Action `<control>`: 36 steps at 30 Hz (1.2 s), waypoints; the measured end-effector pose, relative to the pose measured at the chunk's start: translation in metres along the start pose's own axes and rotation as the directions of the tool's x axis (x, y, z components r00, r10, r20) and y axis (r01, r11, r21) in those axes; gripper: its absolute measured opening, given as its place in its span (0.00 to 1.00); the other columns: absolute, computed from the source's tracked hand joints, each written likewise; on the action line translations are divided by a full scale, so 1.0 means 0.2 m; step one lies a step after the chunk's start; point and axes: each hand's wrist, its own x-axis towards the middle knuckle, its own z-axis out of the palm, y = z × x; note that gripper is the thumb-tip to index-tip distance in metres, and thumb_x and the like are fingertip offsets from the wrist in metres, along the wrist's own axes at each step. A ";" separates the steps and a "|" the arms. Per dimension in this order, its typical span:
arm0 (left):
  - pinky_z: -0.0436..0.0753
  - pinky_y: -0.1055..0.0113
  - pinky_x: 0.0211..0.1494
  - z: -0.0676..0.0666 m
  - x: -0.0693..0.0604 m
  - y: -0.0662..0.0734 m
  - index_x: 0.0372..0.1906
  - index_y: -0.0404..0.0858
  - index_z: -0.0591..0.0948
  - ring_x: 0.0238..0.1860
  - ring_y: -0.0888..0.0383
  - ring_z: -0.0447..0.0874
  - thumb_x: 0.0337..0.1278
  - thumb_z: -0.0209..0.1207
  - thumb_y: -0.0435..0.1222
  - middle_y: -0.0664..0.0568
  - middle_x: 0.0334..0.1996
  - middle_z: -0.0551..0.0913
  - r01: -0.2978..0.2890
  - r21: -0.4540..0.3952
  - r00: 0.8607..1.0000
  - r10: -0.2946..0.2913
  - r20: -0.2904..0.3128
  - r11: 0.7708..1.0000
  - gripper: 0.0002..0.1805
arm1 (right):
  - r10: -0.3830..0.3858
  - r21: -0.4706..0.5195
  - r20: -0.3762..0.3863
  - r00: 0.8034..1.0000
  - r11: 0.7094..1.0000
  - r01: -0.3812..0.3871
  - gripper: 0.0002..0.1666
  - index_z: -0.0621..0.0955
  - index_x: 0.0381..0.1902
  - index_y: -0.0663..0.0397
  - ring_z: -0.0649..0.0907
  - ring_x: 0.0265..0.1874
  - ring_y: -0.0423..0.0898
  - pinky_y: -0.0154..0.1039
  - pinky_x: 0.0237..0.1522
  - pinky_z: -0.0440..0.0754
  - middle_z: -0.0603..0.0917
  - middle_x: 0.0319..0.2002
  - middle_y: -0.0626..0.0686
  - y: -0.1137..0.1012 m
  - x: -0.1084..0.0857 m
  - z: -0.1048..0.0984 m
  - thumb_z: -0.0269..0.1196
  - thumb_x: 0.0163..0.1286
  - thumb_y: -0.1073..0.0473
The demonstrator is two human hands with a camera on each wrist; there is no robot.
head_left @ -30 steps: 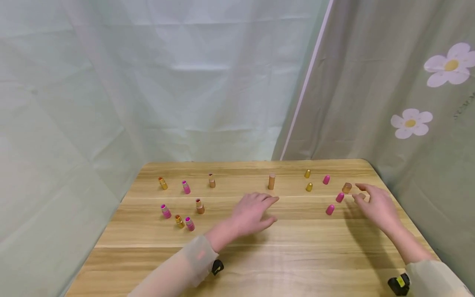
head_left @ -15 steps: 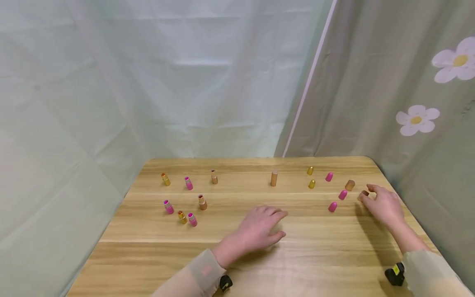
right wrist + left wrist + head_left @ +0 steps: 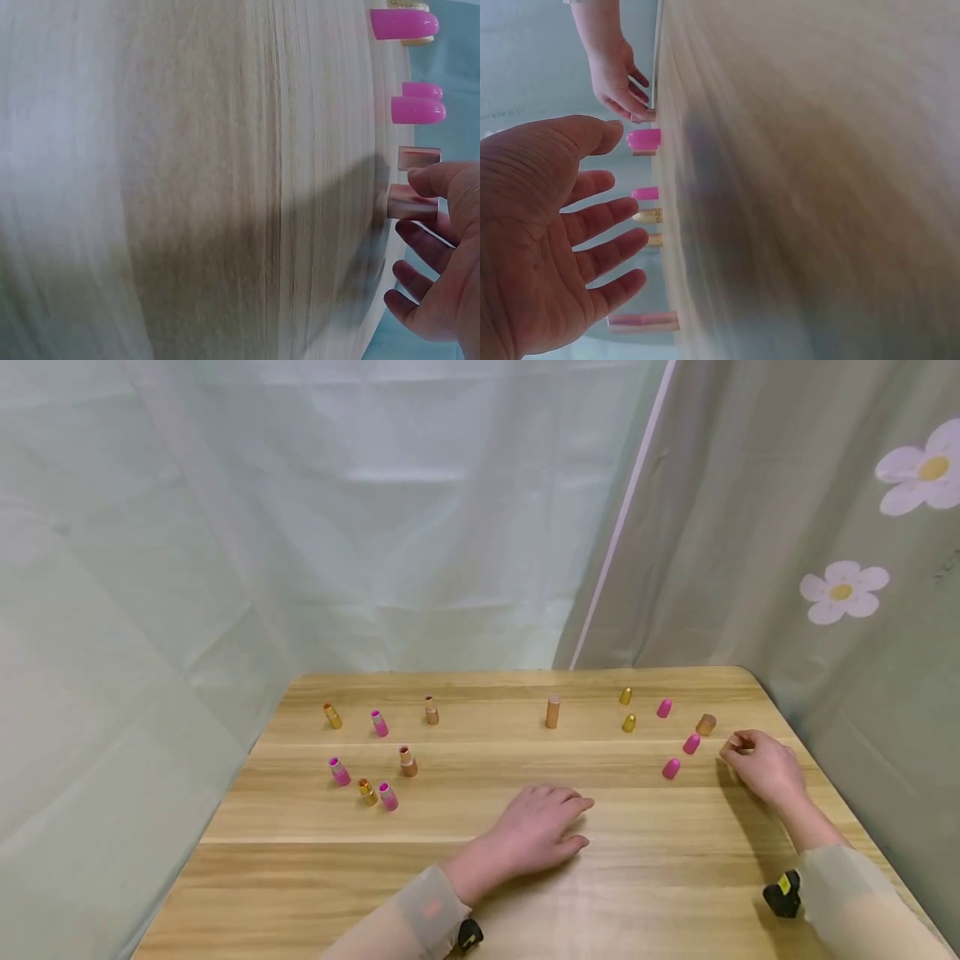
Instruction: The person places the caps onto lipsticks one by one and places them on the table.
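- Treat the table [image 3: 660, 877] as a clock face, twelve at its far edge from where the person sits.
- Just past twelve stands a tall copper tube [image 3: 552, 712], which looks capped; it seems to be the only finished piece.
- Between nine and eleven are seven uncapped tubes: three pink tubes [image 3: 379, 723], two gold tubes [image 3: 333, 717] and two copper tubes [image 3: 408, 762].
- Between one and two, set apart from any tube, stand three pink caps [image 3: 671, 768], two gold caps [image 3: 629, 723] and one copper cap [image 3: 706, 725].
- Near two o'clock, just beside that cap, the right hand [image 3: 767, 770] pinches a second copper cap [image 3: 411, 202] between thumb and fingers; the fingers hide part of it, so I can't be sure whether it has left the tabletop.
- The left hand [image 3: 543, 828] hovers near the clock's centre, its fingers loosely spread, gripping nothing.
- My judgement is that the work is at an early stage: one piece together, seven tubes left, and seven caps whose colours match them in number.
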 end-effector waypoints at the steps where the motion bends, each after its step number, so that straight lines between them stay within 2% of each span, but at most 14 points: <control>1: 0.73 0.58 0.67 0.00 0.00 0.01 0.71 0.49 0.75 0.63 0.55 0.76 0.71 0.59 0.54 0.56 0.62 0.79 0.002 -0.002 1.000 -0.002 0.000 1.000 0.29 | 0.006 0.006 0.001 1.000 1.000 -0.006 0.24 0.79 0.53 0.66 0.80 0.48 0.68 0.62 0.46 0.75 0.82 0.52 0.68 0.00 0.00 0.00 0.62 0.72 0.49; 13: 0.74 0.60 0.66 0.02 0.03 0.04 0.70 0.49 0.75 0.62 0.57 0.77 0.71 0.58 0.55 0.58 0.61 0.80 0.013 -0.009 1.000 -0.013 -0.002 1.000 0.28 | 0.066 0.037 0.026 0.997 0.997 -0.067 0.24 0.78 0.52 0.68 0.79 0.45 0.63 0.59 0.47 0.74 0.82 0.49 0.68 0.00 0.01 0.01 0.64 0.71 0.51; 19: 0.73 0.60 0.67 0.02 0.02 0.04 0.70 0.50 0.76 0.62 0.58 0.77 0.71 0.58 0.54 0.58 0.61 0.80 0.024 -0.027 1.000 -0.024 -0.004 0.999 0.28 | 0.080 0.031 0.012 0.997 0.996 -0.080 0.22 0.78 0.48 0.67 0.78 0.40 0.60 0.50 0.41 0.71 0.82 0.46 0.66 0.00 0.01 0.01 0.63 0.72 0.51; 27: 0.73 0.60 0.67 0.02 0.01 0.04 0.70 0.50 0.76 0.63 0.58 0.77 0.71 0.58 0.54 0.59 0.61 0.80 0.031 -0.035 1.000 -0.031 -0.002 0.999 0.27 | 0.069 0.048 -0.004 0.998 0.996 -0.069 0.27 0.78 0.52 0.70 0.80 0.44 0.65 0.56 0.43 0.74 0.82 0.48 0.70 0.00 0.00 0.00 0.63 0.73 0.48; 31: 0.74 0.60 0.66 0.02 0.01 0.03 0.70 0.50 0.76 0.63 0.58 0.76 0.72 0.58 0.54 0.59 0.61 0.80 0.028 -0.029 1.000 -0.029 -0.004 0.999 0.27 | 0.068 0.064 -0.017 0.998 0.996 -0.067 0.29 0.78 0.54 0.70 0.80 0.45 0.65 0.56 0.43 0.74 0.83 0.49 0.70 -0.01 -0.02 -0.01 0.63 0.73 0.47; 36: 0.74 0.60 0.67 0.01 0.00 0.01 0.70 0.49 0.76 0.63 0.57 0.76 0.72 0.58 0.54 0.58 0.62 0.79 0.031 -0.036 1.000 -0.031 -0.003 0.999 0.28 | 0.046 0.096 -0.043 0.998 0.995 -0.042 0.26 0.79 0.53 0.67 0.79 0.49 0.66 0.53 0.44 0.72 0.83 0.50 0.69 -0.04 -0.03 -0.03 0.62 0.74 0.47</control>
